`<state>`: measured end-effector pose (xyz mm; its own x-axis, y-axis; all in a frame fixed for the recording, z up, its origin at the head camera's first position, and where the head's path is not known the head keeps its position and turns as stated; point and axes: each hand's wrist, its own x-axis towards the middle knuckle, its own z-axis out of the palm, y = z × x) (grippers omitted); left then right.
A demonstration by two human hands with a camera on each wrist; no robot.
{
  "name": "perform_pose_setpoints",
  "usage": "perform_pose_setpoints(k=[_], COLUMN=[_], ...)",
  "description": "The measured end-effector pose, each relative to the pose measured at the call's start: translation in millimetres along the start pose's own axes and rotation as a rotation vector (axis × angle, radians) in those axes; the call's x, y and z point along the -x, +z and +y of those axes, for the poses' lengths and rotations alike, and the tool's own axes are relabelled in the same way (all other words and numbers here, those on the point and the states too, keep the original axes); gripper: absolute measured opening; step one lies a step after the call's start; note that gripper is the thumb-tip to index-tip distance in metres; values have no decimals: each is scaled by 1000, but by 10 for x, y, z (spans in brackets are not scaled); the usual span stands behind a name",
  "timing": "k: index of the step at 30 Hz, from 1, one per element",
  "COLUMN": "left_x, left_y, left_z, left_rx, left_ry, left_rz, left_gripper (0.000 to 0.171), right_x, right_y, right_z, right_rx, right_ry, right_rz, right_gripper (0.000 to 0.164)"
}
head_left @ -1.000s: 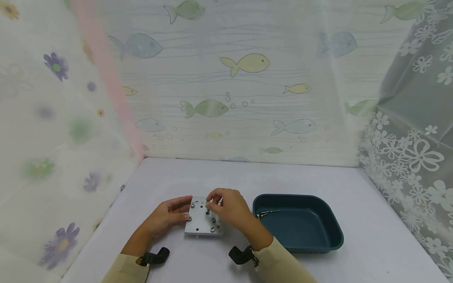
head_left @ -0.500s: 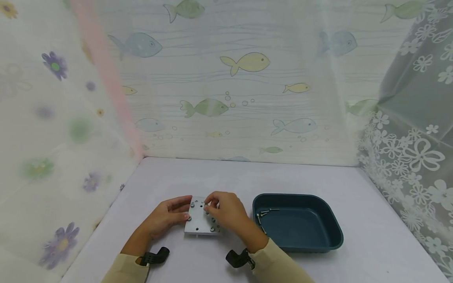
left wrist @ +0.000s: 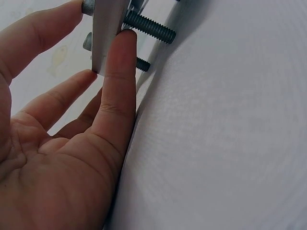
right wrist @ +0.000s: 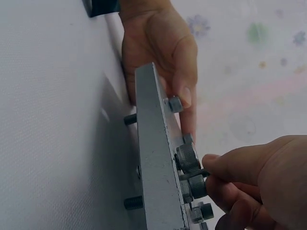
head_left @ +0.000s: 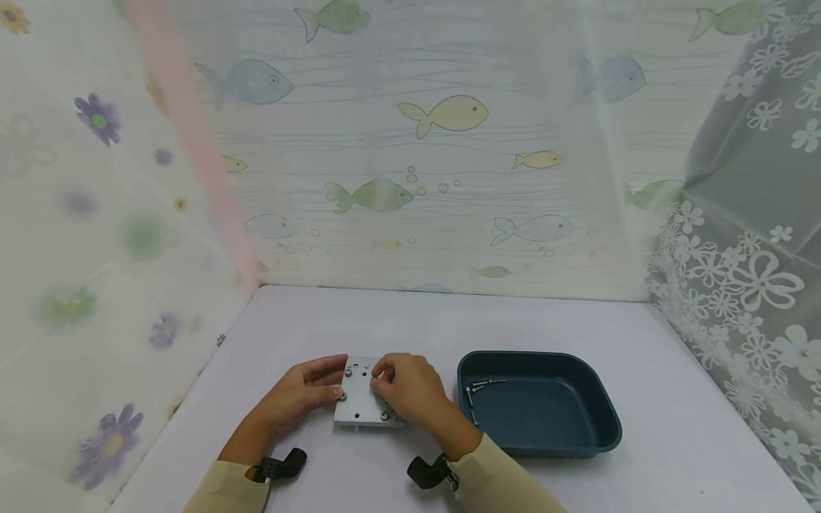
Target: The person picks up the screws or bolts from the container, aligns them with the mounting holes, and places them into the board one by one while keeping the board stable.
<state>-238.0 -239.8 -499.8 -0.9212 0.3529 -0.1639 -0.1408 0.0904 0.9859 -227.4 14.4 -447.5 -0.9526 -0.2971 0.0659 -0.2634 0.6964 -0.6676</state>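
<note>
Grey metal plate (head_left: pixel 364 399) is lain near the front middle of the pale surface (head_left: pixel 398 320), raised off it on bolts that poke through underneath, as seen from the wrist views. Plate's left edge is pinched by the left hand (head_left: pixel 301 393): thumb on top beside a bolt head, fingers under and against the edge (left wrist: pixel 112 43). Threaded bolt shafts (left wrist: pixel 149 27) are seen sticking out below the plate in the left wrist view. Right hand (head_left: pixel 410 388) is laid over the plate's right half, its grip closed on a thin dark tool (right wrist: pixel 194 175), pinched between thumb and fingers among the knurled bolt heads (right wrist: pixel 188 157); what kind of tool cannot be told. Several bolt heads are seated along the plate top, a few open holes also visible in the head view.

Dark teal tray (head_left: pixel 577 434) is placed just right of the plate, apart from it, with a few loose bolts (head_left: pixel 477 388) lying at its left inner end. Black wrist straps (head_left: pixel 282 467) are worn over beige sleeves. Fish-print curtain (head_left: pixel 442 114) is hung behind, flower-print curtains at both sides. No brand, label or readable writing is seen on any item.
</note>
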Motion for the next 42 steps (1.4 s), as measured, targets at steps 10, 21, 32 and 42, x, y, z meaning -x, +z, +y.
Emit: perform_pose_setpoints(k=[10, 21, 32, 42], left_x=[13, 23, 27, 22], left_y=[11, 28, 60, 42], left_z=[7, 24, 36, 23], left_rx=[3, 9, 2, -7], left_ry=[-11, -9, -10, -11], left_rz=[9, 19, 23, 21], left_gripper=[79, 80, 77, 79], right_x=[10, -1, 31, 101], right_y=[42, 38, -178, -575], right_z=[43, 52, -9, -120], right_rx=[-10, 8, -20, -34], right_ry=[0, -10, -32, -70], right_rz=[-10, -15, 3, 16], right_gripper=[9, 7, 14, 16])
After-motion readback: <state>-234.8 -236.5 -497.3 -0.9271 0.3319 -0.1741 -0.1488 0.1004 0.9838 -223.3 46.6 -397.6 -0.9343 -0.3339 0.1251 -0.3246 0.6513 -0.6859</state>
